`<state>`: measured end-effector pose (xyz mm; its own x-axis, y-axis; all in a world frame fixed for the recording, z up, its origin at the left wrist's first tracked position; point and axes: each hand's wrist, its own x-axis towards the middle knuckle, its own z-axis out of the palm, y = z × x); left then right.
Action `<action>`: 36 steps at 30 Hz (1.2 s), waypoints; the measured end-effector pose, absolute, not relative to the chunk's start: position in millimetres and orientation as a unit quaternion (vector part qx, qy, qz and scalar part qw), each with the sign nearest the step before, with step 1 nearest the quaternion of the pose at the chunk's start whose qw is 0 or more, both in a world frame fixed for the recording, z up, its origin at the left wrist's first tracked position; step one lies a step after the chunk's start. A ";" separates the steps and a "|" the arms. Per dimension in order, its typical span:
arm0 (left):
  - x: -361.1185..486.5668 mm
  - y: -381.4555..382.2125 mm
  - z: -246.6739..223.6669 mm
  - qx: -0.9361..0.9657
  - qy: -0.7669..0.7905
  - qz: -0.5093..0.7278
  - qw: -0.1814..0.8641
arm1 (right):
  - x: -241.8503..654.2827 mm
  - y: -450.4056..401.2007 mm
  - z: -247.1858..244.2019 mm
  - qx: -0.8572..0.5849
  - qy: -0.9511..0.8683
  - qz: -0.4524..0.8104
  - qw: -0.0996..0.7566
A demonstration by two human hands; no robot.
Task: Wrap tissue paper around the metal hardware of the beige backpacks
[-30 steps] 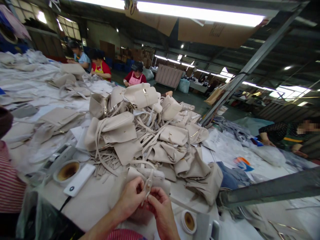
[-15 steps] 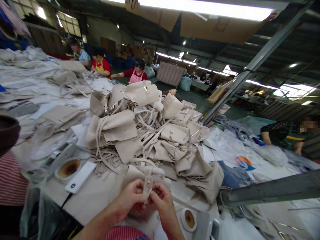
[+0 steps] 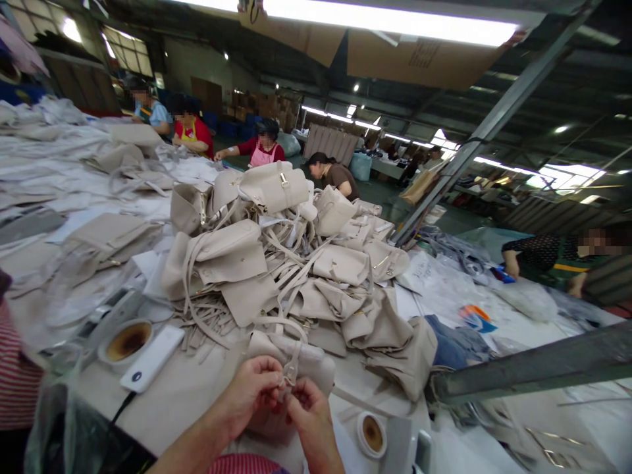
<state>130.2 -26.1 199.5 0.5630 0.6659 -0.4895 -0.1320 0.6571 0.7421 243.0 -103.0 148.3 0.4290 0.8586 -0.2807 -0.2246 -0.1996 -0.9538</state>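
Note:
A beige handbag [image 3: 318,367] stands close in front of me, with its handle arching over the top. Its narrow buckled strap [image 3: 290,370] comes down the front between my hands. My left hand [image 3: 254,387] is closed, thumb and fingers pinching the strap from the left near the buckle. From the right my right hand [image 3: 309,407] pinches the strap's lower part, fingertips close to those of the left. The strap's end is partly hidden by my fingers. Just behind lies a big heap of similar beige bags [image 3: 276,187] with loose straps.
On the left are a round tub with brown residue [image 3: 126,341] and a white power bank [image 3: 153,359] with a black cable. A second small tub [image 3: 371,433] stands at right. A slanting metal beam [image 3: 533,368] crosses the right side. Several co-workers sit around the table, one person [image 3: 336,174] behind the heap.
The buckle and strap have tilted between my fingers, and my right hand has shifted slightly down and left. A person behind the heap has come into view. The whole view has moved slightly.

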 end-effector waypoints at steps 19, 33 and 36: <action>118.2 -19.5 186.5 0.705 0.378 0.225 0.556 | 219.0 -115.8 141.4 -0.623 -0.268 0.489 0.549; 127.1 -3.0 161.1 0.591 0.382 0.141 0.696 | 250.8 -216.2 67.8 -0.784 -0.186 0.351 0.478; 128.8 -1.6 162.2 0.573 0.392 0.131 0.707 | 261.6 -252.0 29.8 -0.888 -0.273 0.153 0.335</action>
<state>128.8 -1.6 162.2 0.6578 0.6348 -0.4055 0.2650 0.3089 0.9134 261.6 -252.0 29.8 0.8036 0.5884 -0.0891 0.3828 -0.6258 -0.6796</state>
